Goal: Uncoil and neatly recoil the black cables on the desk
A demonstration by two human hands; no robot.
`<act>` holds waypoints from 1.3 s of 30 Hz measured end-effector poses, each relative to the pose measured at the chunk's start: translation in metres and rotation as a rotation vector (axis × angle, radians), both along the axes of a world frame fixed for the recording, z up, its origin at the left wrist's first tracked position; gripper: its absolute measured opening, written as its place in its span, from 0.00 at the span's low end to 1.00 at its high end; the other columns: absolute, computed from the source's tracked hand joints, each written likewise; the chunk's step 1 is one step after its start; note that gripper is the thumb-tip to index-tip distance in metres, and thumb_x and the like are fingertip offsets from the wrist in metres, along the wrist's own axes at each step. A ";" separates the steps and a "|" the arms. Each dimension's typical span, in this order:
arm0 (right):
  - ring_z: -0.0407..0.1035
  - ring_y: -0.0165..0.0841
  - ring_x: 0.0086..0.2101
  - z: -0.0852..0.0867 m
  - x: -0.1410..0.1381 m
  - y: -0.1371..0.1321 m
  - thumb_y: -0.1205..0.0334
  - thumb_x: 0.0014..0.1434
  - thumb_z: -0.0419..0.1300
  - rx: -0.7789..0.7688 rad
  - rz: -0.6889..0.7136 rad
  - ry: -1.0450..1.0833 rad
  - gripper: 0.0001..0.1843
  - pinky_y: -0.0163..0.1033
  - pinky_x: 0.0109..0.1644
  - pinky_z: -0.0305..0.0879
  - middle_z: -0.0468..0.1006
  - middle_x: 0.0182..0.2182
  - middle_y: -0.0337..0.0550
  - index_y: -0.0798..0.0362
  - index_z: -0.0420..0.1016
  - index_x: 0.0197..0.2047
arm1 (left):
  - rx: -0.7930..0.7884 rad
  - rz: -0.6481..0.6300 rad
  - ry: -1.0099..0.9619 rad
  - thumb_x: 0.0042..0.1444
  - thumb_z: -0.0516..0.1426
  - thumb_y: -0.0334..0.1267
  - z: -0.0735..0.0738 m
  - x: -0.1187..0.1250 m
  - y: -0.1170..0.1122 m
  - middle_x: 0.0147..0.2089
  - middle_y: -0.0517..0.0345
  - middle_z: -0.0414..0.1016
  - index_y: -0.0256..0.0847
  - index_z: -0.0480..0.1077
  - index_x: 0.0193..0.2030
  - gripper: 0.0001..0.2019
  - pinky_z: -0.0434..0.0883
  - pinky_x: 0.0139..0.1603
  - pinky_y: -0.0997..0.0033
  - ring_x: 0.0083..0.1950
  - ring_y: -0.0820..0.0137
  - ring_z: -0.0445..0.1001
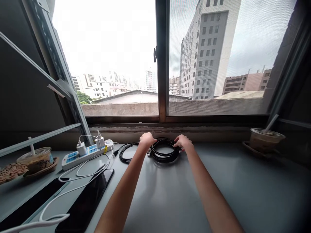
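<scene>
A coil of black cable lies on the grey table between my two hands, with a silver-coloured connector on its left side. At the coil's far left edge, my left hand is closed on the cable; its thumb points right and its other fingers are mostly hidden. My right hand grips the coil's right side between thumb and fingers. A second loop of thinner black cable rests just left of my left hand and runs towards the power strip.
A white power strip holding two white chargers stands at the left. White cords cross two dark-screened tablets in front of it. Cups with straws stand at the far left and right. A window frame rises behind the table.
</scene>
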State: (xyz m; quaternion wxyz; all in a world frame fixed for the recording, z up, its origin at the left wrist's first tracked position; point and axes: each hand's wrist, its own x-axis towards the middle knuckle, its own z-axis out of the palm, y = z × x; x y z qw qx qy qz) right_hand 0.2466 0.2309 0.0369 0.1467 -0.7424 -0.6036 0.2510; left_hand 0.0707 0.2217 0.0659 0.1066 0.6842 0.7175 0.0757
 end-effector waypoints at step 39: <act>0.68 0.34 0.45 -0.021 -0.003 0.016 0.58 0.61 0.56 0.208 0.068 -0.083 0.13 0.47 0.49 0.66 0.72 0.46 0.46 0.55 0.70 0.47 | 0.327 -0.053 0.039 0.57 0.53 0.39 -0.081 0.009 0.034 0.53 0.47 0.67 0.41 0.72 0.46 0.12 0.66 0.49 0.67 0.54 0.62 0.66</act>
